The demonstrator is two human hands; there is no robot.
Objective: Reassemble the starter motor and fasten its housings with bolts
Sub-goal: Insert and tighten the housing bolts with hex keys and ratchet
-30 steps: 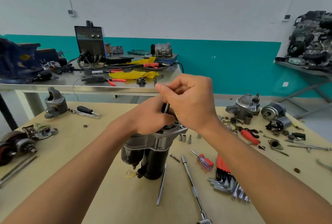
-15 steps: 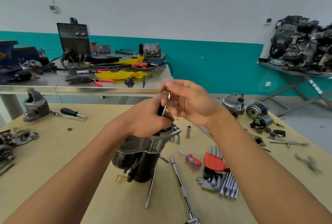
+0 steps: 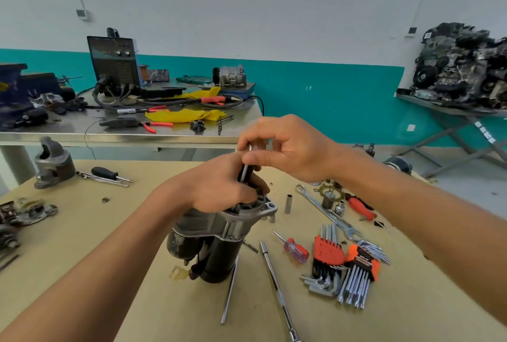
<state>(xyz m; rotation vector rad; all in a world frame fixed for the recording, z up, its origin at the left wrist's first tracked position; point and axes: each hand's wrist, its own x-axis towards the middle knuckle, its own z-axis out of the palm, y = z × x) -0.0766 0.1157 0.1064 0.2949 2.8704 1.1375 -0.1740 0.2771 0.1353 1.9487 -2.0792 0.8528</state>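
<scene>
Table [image 3: 109, 259]: is carrying loose tools nearest the camera, with a bar [image 3: 277, 286], a thin rod [image 3: 230, 291], a screwdriver [image 3: 295, 249] and two key sets [image 3: 329, 253] lying just right of the motor.
Motor [image 3: 216, 248]: is standing upright near the table's middle, dark body down and grey flanged housing up.
Left hand [image 3: 219, 188]: is curling its fingers round the housing top, steadying the motor.
Right hand [image 3: 288, 149]: is pinching the top of a slim key [image 3: 245, 172] between thumb and fingertips, just above the left hand.
Key: is pointing down into the housing top. Its tip is hidden, and I cannot tell whether it is a hex key or a long bolt.
Handling: the motor is looking heavy and rigid, and it is balancing on a narrow end, so it is probably going to tip under sideways turning force. Its metal may be greasy.
Hold: the cast housing and its flange ears are offering a better grip than the smooth black body. The thin tab [image 3: 178, 273] at the base is looking bendable and best left alone.
Behind: a wrench [image 3: 326, 211] and a socket [image 3: 288, 203] are lying to the right.
Far: a bench [image 3: 82, 130] is carrying a welder [image 3: 115, 64].
</scene>
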